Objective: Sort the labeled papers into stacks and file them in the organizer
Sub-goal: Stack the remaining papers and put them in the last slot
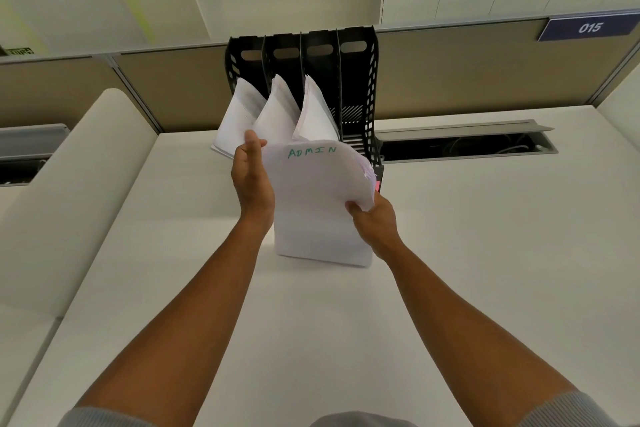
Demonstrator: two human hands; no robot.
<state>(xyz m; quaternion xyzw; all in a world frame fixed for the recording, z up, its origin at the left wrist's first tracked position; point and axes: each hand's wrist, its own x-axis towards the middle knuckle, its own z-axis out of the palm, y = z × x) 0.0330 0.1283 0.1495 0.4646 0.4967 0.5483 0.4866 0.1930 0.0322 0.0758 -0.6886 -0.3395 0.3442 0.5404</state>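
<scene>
A person is standing a stack of papers [322,204] on its bottom edge on the white desk [485,253], just in front of the black organizer [356,87]. The top sheet is showing the word ADMIN in green. The left hand [251,177] is pressing flat against the left side of the stack with its fingers straight. The right hand [372,218] is pinching the right edge, with the thumb in front and the fingers curling behind. Three slots of the organizer are already holding papers, and the slot on the right looks empty. So this looks like the last filing step. Next, the stack probably needs lifting, turning, and sliding into that right slot without the sheets bending.
</scene>
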